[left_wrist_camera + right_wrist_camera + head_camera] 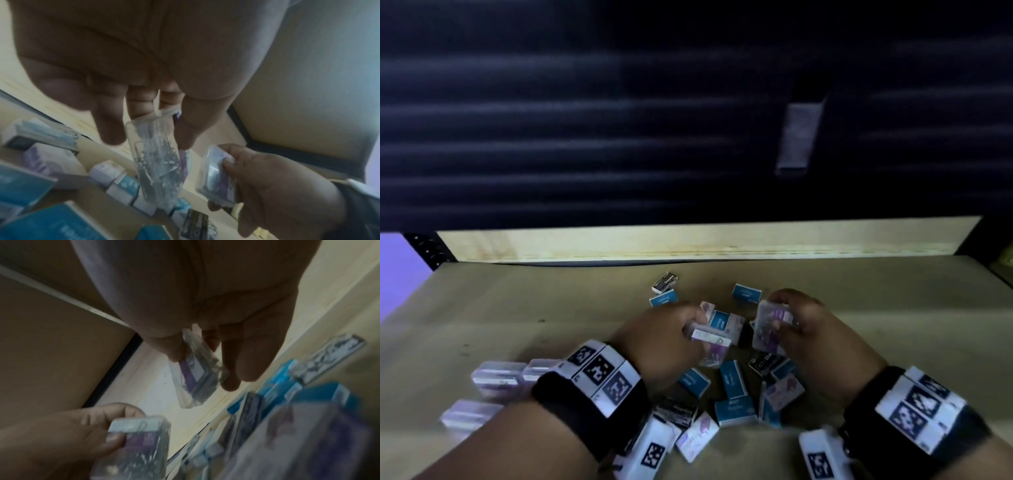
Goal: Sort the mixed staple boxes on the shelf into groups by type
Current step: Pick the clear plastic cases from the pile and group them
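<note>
Clear boxes (710, 344) in both hands (664, 337)

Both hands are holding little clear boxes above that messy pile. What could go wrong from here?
1. The left hand pinches its clear box by the top end only, so it hangs and might slip into the pile.
2. The right hand also grips a clear box with its fingertips; the hands are close and could bump.
3. The sorted clear boxes sit beside the left wrist, which might knock them.
</note>
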